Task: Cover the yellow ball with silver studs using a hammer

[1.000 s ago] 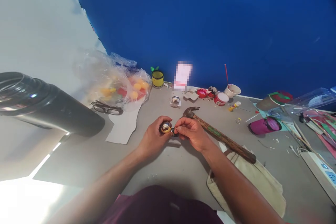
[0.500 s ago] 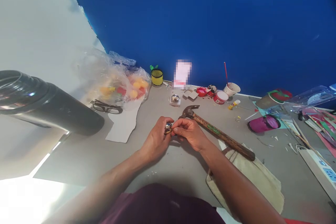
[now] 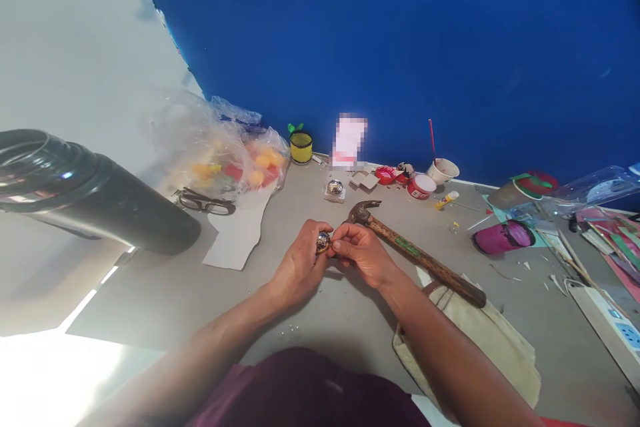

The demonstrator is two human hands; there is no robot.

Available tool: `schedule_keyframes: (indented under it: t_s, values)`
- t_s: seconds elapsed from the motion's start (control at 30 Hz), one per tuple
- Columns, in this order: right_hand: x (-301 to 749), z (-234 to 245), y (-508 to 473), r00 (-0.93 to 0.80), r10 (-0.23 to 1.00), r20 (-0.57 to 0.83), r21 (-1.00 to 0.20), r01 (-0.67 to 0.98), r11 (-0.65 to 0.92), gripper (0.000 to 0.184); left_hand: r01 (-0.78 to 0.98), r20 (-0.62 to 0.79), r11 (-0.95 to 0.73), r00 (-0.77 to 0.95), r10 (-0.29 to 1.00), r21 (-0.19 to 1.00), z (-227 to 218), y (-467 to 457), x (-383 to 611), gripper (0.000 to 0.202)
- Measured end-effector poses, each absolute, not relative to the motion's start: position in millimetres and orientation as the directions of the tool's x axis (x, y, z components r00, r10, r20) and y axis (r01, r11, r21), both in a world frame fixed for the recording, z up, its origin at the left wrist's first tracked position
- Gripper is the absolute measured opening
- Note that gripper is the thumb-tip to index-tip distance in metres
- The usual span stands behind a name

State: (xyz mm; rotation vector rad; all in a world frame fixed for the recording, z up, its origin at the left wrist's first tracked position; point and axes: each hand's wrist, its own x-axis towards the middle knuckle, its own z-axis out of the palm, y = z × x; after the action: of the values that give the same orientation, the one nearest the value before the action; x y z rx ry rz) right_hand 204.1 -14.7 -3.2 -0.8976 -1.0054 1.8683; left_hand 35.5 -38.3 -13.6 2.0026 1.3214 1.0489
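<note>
A shiny, rounded metal piece with a gold-coloured lower edge is held in my left hand, the fingers closed around its side. My right hand pinches at the piece's right edge with thumb and forefinger; whether something small sits between those fingertips is hidden. Just behind and right of my hands lies a claw hammer with a wooden handle, its head pointing away to the left. A similar shiny dome rests on a small clear block farther back.
A large dark cylinder and eyeglasses are at left, near a torn white paper. Paint jars, a paper cup and a glue stick stand behind. A beige cloth bag and power strip are at right.
Both hands keep their hold on the shiny piece, which looks slightly turned between them. The camera view has shifted very slightly; the other things stay put.
</note>
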Motion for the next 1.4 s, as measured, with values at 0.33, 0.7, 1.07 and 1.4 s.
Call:
schedule_keyframes:
  t_s: [0.33,0.7,1.07,1.4]
  values:
    - [202.2,-4.8,-16.2,-0.397,0.896,-0.197,-0.873,-0.345,-0.345,0.033,0.549,0.392,-0.444,0.216,0.894,0.708,-13.4,-36.8,33.7,0.029]
    - [201.0,-2.5,-18.3,-0.380,0.904,-0.198,-0.887,-0.323,-0.330,0.030,0.551,0.408,-0.484,0.265,0.874,0.680,-12.0,-38.6,33.8,0.028]
    - [198.5,3.4,-19.8,-0.349,0.911,-0.220,-0.900,-0.287,-0.328,0.031,0.518,0.321,-0.399,0.236,0.917,0.757,-9.4,-39.7,34.5,0.019]
    - [196.6,8.3,-21.9,-0.325,0.941,-0.093,-0.970,-0.185,-0.159,0.017,0.520,0.291,-0.346,0.188,0.938,0.780,-1.6,-45.2,37.2,0.017]
